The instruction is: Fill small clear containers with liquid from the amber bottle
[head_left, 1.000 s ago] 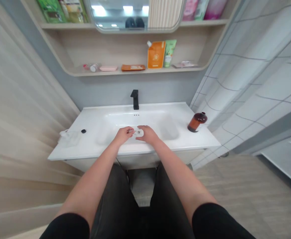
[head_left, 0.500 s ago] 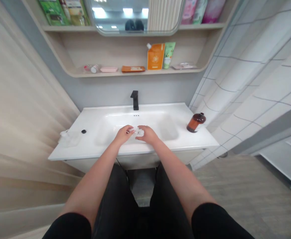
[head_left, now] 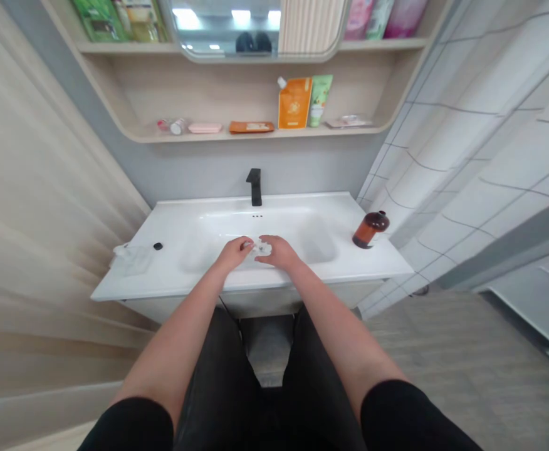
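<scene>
Both my hands are together over the middle of the white basin (head_left: 250, 228). Between them is a small crumpled white wad (head_left: 264, 248), too small to tell its material. My left hand (head_left: 234, 253) pinches its left side with the fingertips closed. My right hand (head_left: 278, 252) holds its right side with curled fingers. Part of the wad is hidden by my fingers. My bare forearms run down to my dark clothing at the bottom of the view.
A black faucet (head_left: 254, 187) rises behind the basin. An amber bottle (head_left: 371, 229) stands on the counter's right. A translucent white packet (head_left: 131, 260) and small black object (head_left: 158, 246) lie left. Above is a shelf (head_left: 256, 133) holding toiletries.
The white wad looks a little more bunched between my fingers. Both hands have shifted only slightly.
</scene>
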Available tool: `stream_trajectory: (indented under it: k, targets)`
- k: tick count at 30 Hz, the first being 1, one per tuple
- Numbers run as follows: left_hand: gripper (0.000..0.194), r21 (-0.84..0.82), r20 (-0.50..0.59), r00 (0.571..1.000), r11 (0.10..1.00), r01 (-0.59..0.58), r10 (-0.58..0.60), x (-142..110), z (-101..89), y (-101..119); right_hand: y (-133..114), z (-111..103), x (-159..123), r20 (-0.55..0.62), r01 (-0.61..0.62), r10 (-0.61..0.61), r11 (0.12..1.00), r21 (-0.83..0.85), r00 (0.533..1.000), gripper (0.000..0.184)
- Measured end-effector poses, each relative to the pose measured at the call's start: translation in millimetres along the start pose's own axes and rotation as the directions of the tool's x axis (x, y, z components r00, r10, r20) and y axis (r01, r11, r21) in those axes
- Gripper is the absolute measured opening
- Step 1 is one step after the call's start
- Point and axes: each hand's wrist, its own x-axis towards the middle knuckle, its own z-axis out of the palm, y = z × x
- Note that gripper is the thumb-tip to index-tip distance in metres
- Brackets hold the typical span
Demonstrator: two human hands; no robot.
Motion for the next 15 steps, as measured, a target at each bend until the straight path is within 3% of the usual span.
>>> stream_trajectory:
  k: [4,8,15]
  targets:
    - [0.035,-0.025,-0.018,1.0,0.999,-0.027,0.026,-0.1,-0.7,1.1,-1.6,-1.3,-0.3,0.001,-0.005,0.005,1.0,0.01,1.0,0.072]
    - [0.025,-0.006,-0.002,1.0,1.0,-0.015,0.015,0.8,-0.2,-1.3,-3.6,-2.6,-0.4,0.019,-0.006,0.005,1.0,0.023,1.0,0.073]
    - [0.044,-0.052,-0.034,0.997,0.996,-0.075,0.073,1.0,2.4,-9.0,-4.2,-2.5,-0.9,0.0,0.01,-0.01,1.0,-0.02,1.0,0.073]
